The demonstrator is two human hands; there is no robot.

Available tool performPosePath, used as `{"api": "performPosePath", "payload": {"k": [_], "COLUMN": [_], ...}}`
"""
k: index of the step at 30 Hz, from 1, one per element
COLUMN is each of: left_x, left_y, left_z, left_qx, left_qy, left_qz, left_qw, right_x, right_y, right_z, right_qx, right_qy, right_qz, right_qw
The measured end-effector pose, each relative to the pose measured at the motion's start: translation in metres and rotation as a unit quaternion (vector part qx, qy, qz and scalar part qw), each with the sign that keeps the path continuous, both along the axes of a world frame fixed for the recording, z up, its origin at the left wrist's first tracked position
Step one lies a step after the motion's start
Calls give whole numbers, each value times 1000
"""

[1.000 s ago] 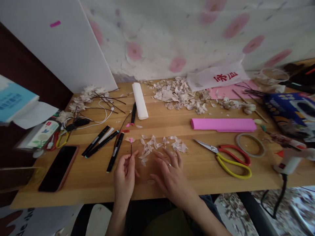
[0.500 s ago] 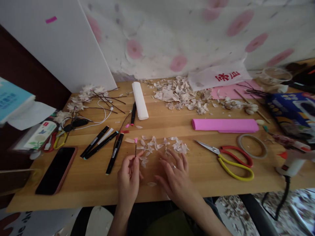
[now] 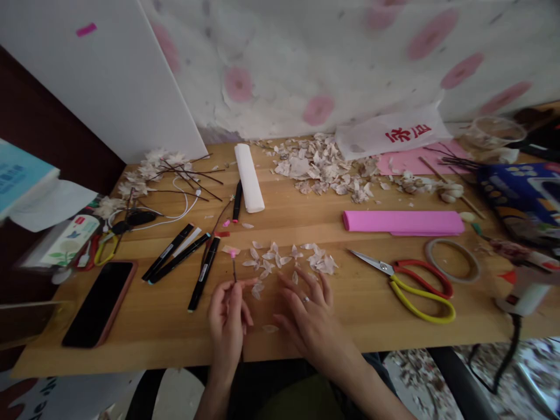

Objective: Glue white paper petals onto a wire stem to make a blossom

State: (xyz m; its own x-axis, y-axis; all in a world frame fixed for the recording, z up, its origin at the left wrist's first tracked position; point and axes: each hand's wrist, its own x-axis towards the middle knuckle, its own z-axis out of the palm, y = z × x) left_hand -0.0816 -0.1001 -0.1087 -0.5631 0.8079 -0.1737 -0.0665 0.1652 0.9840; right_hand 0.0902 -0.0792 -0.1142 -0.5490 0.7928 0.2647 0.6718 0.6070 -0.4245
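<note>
My left hand (image 3: 226,315) pinches a thin dark stem (image 3: 235,271) between thumb and fingertips, holding it upright. A small pink tip (image 3: 233,254) crowns the stem. Beside it, my right hand (image 3: 310,306) lies palm down over the table, its fingers spread. Its fingertips are at the near edge of a cluster of pale, translucent petals (image 3: 274,256); whether they touch one, I cannot tell. A single petal (image 3: 270,328) lies between the two hands, close to the table's front.
Scissors (image 3: 389,271), a tape roll (image 3: 452,261) and a pink paper roll (image 3: 403,222) lie to the right, with a glue gun (image 3: 520,291) farther out. Markers (image 3: 204,274) and a phone (image 3: 100,304) are at left. Behind sit a petal heap (image 3: 312,163) and a white roll (image 3: 249,178).
My left hand has shifted slightly left, and the pink-tipped stem has moved left and a little lower with it. My right hand stays nearly in place over the petals.
</note>
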Motion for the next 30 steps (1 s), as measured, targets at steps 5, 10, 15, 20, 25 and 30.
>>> {"api": "performPosePath", "payload": {"k": [5,10,15,20,25,30], "left_x": [-6,-5,-4,-3,-3,-5], "left_y": [5,5,4,3,-2,-3], "left_z": [-1,0,0,2,2,2], "left_qx": [20,29,15,12,15,14], "left_qy": [-46,-72,-78,-71,-56,-54], "left_qz": [69,85,69,90,120,128], "left_qw": [996,993,994,993,991,990], "right_x": [-17,-9,3,-2,-29,-60], "right_y": [4,-2,-10,-16,-3,9], "right_z": [8,2,5,6,3,-7], "right_qx": [-27,-29,-16,-13,-13,-16], "right_qy": [-1,4,59,105,99,56], "right_qz": [72,70,17,15,-78,-94], "right_qw": [997,997,998,994,992,994]}}
